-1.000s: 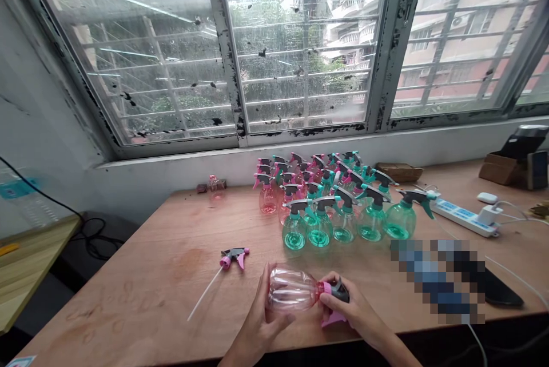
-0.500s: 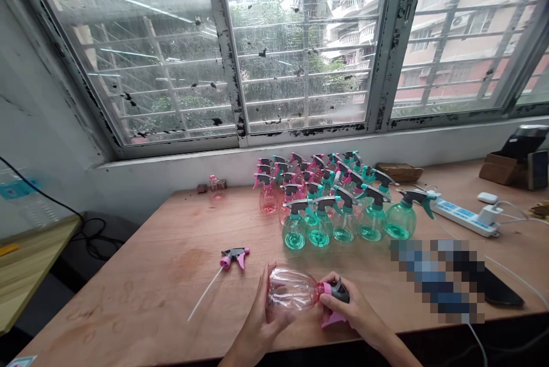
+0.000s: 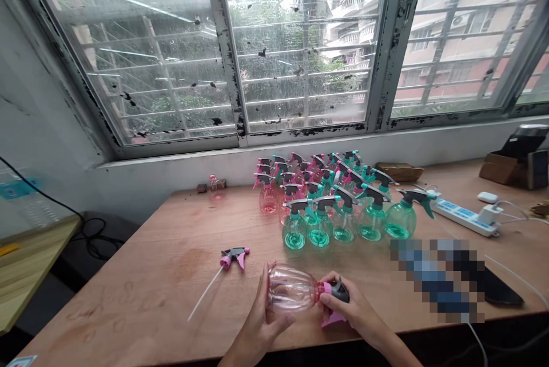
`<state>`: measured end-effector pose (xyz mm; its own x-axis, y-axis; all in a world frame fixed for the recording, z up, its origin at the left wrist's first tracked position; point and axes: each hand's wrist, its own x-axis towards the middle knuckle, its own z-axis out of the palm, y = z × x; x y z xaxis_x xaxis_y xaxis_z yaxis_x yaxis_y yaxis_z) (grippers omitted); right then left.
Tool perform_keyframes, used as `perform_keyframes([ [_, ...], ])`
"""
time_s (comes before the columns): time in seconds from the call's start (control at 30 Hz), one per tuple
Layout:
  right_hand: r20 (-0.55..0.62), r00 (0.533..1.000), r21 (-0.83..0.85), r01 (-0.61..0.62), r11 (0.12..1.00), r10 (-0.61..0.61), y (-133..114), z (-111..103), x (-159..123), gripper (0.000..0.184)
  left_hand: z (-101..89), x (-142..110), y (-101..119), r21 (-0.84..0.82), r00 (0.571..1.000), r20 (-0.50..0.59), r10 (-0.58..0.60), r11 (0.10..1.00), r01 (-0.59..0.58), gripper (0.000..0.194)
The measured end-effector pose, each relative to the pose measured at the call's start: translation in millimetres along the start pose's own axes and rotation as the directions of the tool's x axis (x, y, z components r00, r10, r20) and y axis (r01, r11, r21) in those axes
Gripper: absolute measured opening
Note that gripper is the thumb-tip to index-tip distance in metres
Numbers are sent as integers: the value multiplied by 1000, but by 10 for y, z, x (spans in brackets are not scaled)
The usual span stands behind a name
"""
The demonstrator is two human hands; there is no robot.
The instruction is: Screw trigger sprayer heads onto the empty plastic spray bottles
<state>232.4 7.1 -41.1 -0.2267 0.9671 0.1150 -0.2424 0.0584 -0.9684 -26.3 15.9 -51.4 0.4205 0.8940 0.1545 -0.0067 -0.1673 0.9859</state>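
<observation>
A clear pink spray bottle (image 3: 294,288) lies sideways in the air between my hands, above the table's front edge. My left hand (image 3: 263,315) cups the base, its thumb apart below the bottle. At the neck, my right hand (image 3: 343,301) grips the grey and pink trigger sprayer (image 3: 339,291), which sits on the bottle's mouth. Part of the sprayer is hidden by my fingers. To the left, a loose pink and grey spray head (image 3: 234,258) with a long white tube rests on the table.
Several green and pink spray bottles (image 3: 319,230) stand grouped behind my hands. A small pink bottle (image 3: 215,187) is at the back left. Right of the group are a white power strip (image 3: 465,214), cables, a dark phone-like object (image 3: 500,287) and a cardboard box (image 3: 497,168).
My left thumb has shifted slightly at the bottle's base, and the bottle appears turned a little. My right hand stays at the neck.
</observation>
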Motion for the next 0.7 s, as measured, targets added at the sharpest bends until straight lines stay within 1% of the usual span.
perform_keyframes([
  [0.07, -7, 1000, 0, -1, 1000, 1, -7, -1, 6, 32, -7, 2, 4, 42, 1000, 1, -2, 999, 1, 102],
  [0.17, -4, 1000, 6, -8, 1000, 8, -18, 1, 8, 32, -10, 10, 14, 134, 999, -29, 18, 991, -14, 98],
  [0.23, -2, 1000, 10, -7, 1000, 7, -23, 6, 4, 32, -6, 14, 12, 147, 998, -49, 41, 989, -33, 92],
  [0.3, -2, 1000, 15, -4, 1000, 4, -28, 10, -4, 32, -1, 13, 3, 125, 997, -54, 57, 991, -49, 88],
  [0.4, -9, 1000, 19, -7, 1000, 8, -34, 11, -14, 33, 1, 4, -5, 127, 997, -49, 51, 991, -44, 92],
  [0.47, -12, 1000, 16, -8, 1000, 9, -32, 8, -14, 33, -2, 0, 1, 142, 999, -38, 25, 990, -19, 96],
  [0.57, -13, 1000, 13, -9, 1000, 9, -20, 3, -6, 34, -2, 6, 13, 134, 999, -42, -8, 991, 13, 96],
  [0.7, -24, 1000, 11, -14, 1000, 14, -13, 2, 5, 34, 19, 27, 18, 142, 995, -89, 34, 990, -21, 96],
])
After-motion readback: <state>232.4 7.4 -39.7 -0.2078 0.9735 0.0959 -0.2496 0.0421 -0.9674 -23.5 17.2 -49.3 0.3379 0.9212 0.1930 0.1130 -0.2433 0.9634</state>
